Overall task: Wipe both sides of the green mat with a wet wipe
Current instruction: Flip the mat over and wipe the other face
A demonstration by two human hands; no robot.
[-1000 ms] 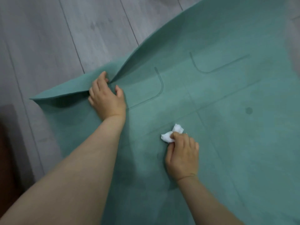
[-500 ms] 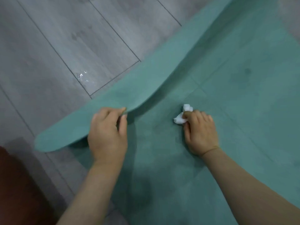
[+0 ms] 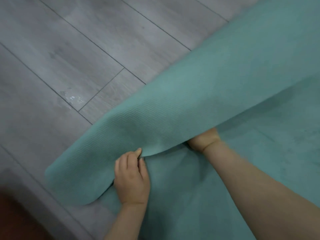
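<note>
The green mat (image 3: 199,94) lies on the floor with its left edge folded over, so the ribbed underside faces up. My left hand (image 3: 132,179) pinches that folded edge between thumb and fingers near the mat's lower left corner. My right hand (image 3: 204,139) reaches under the lifted flap; only its wrist and the heel of the hand show. Its fingers are hidden by the flap. The wet wipe is out of sight. The mat's smooth top side (image 3: 259,161) shows under my right forearm.
Grey wood-look floor planks (image 3: 69,49) fill the left and top of the view. A small wet glistening patch (image 3: 76,98) sits on the floor beside the mat. A dark reddish-brown object (image 3: 12,220) is at the bottom left corner.
My left hand has pulled the mat's edge further over to the right. The flap now covers my right hand and the wet wipe, which were both visible before.
</note>
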